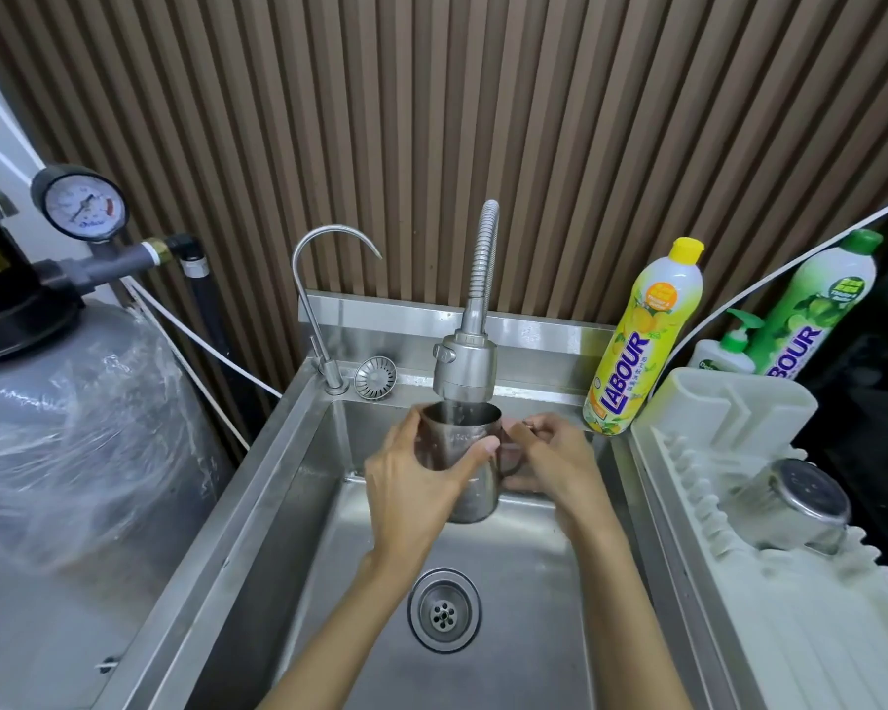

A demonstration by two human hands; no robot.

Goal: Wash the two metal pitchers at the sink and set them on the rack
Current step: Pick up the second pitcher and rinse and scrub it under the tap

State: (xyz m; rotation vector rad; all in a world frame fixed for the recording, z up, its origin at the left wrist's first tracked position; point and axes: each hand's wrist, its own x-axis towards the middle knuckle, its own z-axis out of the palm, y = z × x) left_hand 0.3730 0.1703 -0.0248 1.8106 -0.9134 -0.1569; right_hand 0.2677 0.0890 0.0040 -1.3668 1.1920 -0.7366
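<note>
My left hand [406,484] has its fingers [407,425] curled round one metal pitcher [471,497] while my right hand [554,463] grips its handle. The pitcher is upright over the sink [288,453], just beneath the spray faucet head [465,366]. The second pitcher [790,504] lies tipped on the white dish rack [739,402].

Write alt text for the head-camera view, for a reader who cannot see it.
A person's left hand grips the body of a metal pitcher and the right hand its handle, holding it upright under the spray faucet over a steel sink. A second pitcher rests on the white rack to the right.
</note>
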